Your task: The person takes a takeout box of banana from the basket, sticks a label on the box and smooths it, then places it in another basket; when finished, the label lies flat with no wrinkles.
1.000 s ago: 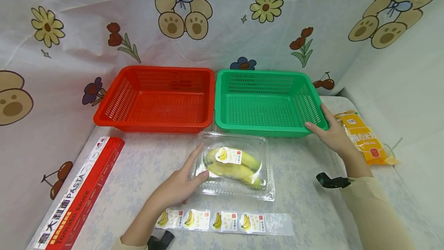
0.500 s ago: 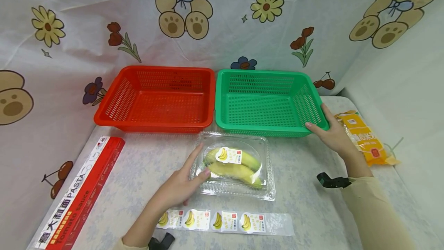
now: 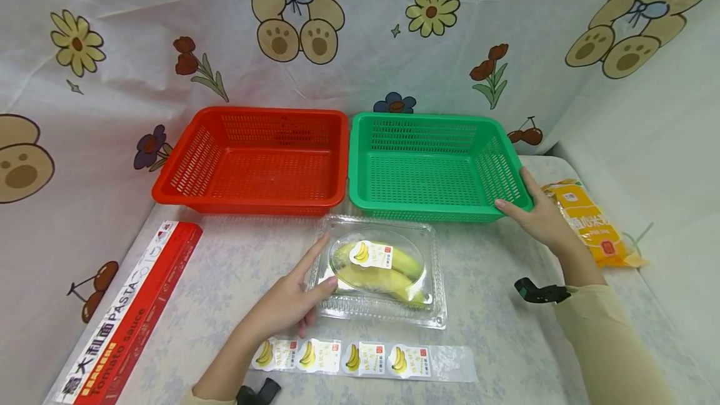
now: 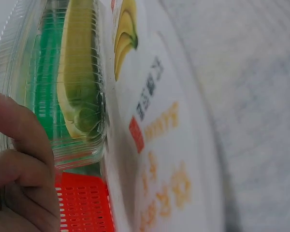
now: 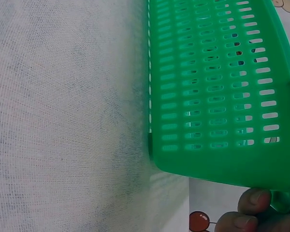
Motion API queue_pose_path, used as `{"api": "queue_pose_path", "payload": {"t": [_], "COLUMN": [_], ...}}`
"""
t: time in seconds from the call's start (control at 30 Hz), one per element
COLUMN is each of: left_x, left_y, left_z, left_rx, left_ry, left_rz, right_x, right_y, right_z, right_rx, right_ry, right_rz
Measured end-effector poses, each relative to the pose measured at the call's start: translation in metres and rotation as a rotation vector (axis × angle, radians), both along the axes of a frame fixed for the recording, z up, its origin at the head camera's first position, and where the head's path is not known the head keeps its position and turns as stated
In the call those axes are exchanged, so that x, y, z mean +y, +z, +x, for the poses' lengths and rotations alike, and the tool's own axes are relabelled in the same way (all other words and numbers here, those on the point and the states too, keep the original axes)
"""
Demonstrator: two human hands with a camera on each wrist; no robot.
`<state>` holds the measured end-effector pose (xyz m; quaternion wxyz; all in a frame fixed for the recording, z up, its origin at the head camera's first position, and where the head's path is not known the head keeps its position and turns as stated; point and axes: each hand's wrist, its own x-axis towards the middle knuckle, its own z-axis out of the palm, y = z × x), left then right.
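A clear plastic clamshell box (image 3: 430, 249) with bananas (image 3: 382, 280) inside lies mid-table in the head view, a banana sticker (image 3: 371, 254) on its lid. My left hand (image 3: 284, 305) grips its left side, thumb over the lid and index finger stretched along the edge; the other fingers are bent below. In the left wrist view, bent fingers (image 4: 26, 135) lie beside the box (image 4: 82, 150). My right hand (image 3: 537, 217) holds the near right corner of the green basket (image 3: 433, 212), thumb at the rim. Fingertips (image 5: 253, 198) show under the basket rim in the right wrist view.
A red basket (image 3: 253, 205) stands left of the green one. A strip of banana stickers (image 3: 450, 364) lies in front of the box. At left lies a red pasta box (image 3: 135, 311); at right, a yellow food packet (image 3: 593, 224). A printed cloth hangs behind.
The box has shifted very slightly toward the near edge, and the bent fingers of the left hand show more below it. The right hand and both baskets have stayed in place.
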<state>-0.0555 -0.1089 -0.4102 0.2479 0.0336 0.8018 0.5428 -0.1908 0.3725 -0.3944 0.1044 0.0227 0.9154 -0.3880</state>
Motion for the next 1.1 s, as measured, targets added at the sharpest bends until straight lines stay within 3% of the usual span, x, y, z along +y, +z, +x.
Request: {"api": "queue_pose_path", "payload": {"t": [0.4, 0.6, 1.1], "left_x": [-0.011, -0.014, -0.014], "left_y": [0.002, 0.006, 0.036], "left_z": [0.008, 0.011, 0.026], "left_rx": [-0.072, -0.051, 0.014], "left_ry": [-0.004, -0.021, -0.072], "left_rz": [0.086, 0.111, 0.154], "right_x": [0.0, -0.001, -0.001], "right_y": [-0.001, -0.001, -0.001], "right_z": [0.0, -0.001, -0.001], "right_rx": [0.008, -0.001, 0.005], "right_ry": [0.0, -0.005, -0.006], "right_rz": [-0.004, -0.002, 0.02]}}
